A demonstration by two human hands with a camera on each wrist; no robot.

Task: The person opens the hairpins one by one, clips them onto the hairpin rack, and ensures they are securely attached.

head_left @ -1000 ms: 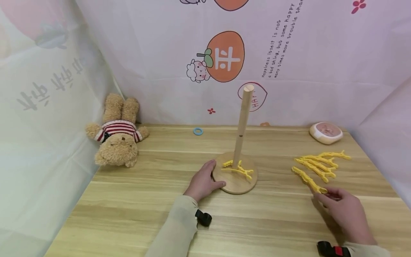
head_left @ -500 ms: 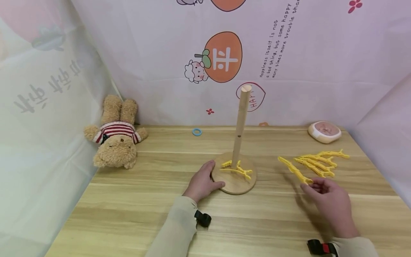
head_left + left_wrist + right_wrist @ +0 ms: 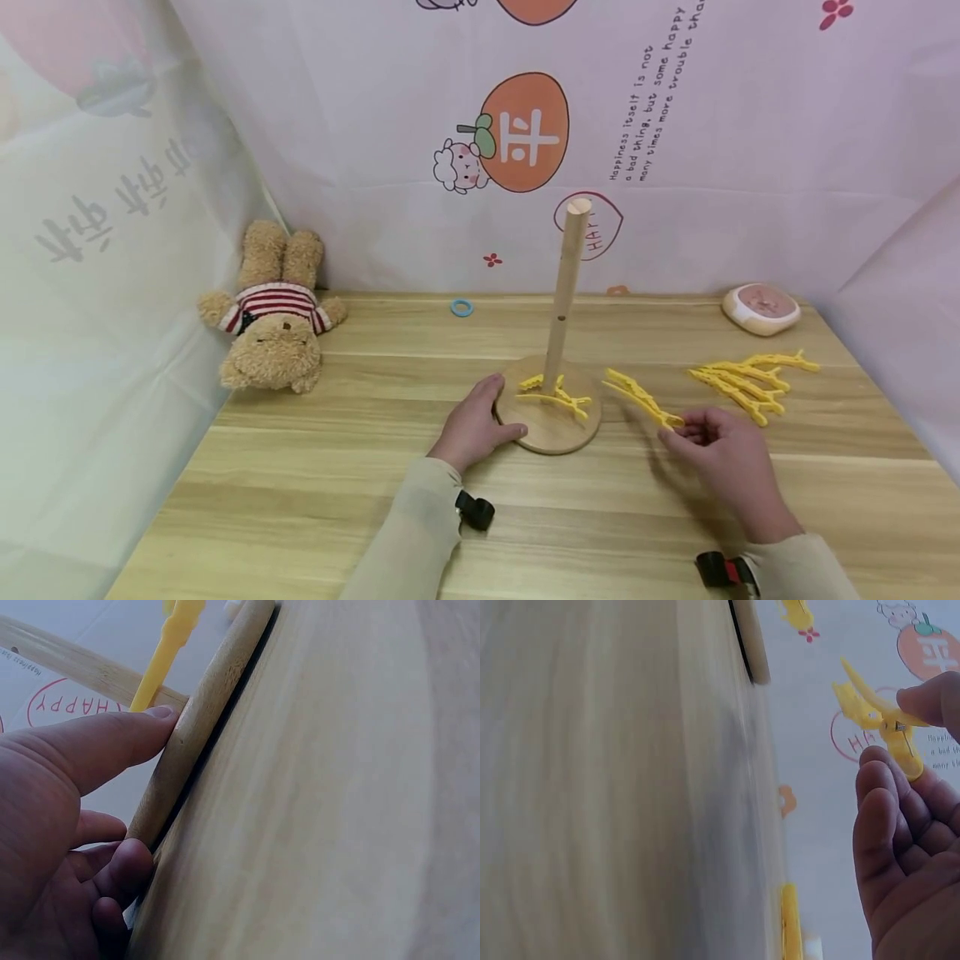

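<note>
A wooden stand (image 3: 551, 437) has a round base and an upright post. My left hand (image 3: 468, 425) holds the base's left edge, thumb over the rim and fingers around the side, as the left wrist view shows. Yellow hair clips (image 3: 572, 403) lie on the base around the foot of the post. Just right of the base, my right hand (image 3: 723, 454) pinches the tail end of another long yellow hair clip (image 3: 641, 400) between thumb and fingers. Its toothed end points left toward the stand. In the right wrist view the two arms of this clip (image 3: 862, 705) are spread apart.
Several more yellow hair clips (image 3: 750, 383) lie fanned out to the right. Behind them sits a white and pink rounded object (image 3: 761, 308). A blue ring (image 3: 462, 308) lies at the table's back edge, and a teddy bear (image 3: 277, 333) lies at the left.
My right hand has carried its hair clip leftward, away from the other clips and close to the stand. My left hand has stayed on the base.
</note>
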